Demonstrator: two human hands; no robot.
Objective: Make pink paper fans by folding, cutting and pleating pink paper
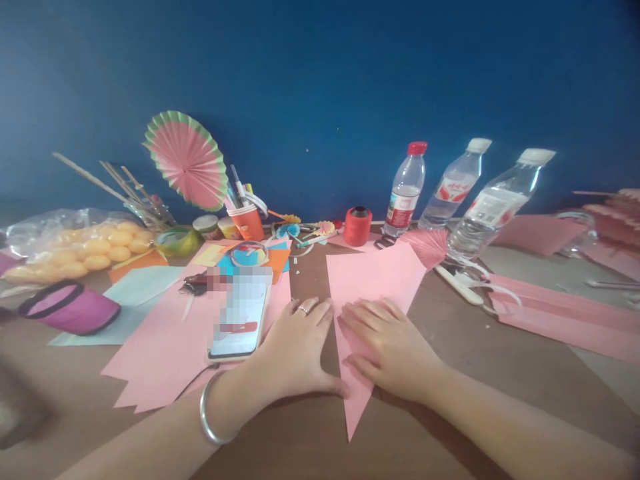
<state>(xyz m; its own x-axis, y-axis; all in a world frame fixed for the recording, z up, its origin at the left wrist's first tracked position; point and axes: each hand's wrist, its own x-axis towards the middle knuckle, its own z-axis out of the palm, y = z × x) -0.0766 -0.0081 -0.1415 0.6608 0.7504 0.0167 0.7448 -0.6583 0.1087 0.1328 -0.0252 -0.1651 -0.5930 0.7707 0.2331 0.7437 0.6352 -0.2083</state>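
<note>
A sheet of pink paper (pixel 377 273), folded to a point at its near end, lies on the brown table in front of me. My right hand (pixel 385 343) rests flat on it, fingers spread across its middle. At the paper's left edge is my left hand (pixel 305 343), with a ring on one finger and a bangle at the wrist. Its thumb touches the paper's edge low down, and its fingers lie stretched on the table. Left of that hand, a phone (pixel 245 320) rests on more pink sheets (pixel 155 340).
Behind the paper stand a red thread spool (pixel 357 227) and several water bottles (pixel 407 190). A watermelon-coloured paper fan (pixel 185 160) rises behind an orange cup (pixel 247 222). A purple pouch (pixel 70 307) and a bag of yellow balls (pixel 95 250) are at left; a folded pink strip (pixel 565 317) lies right.
</note>
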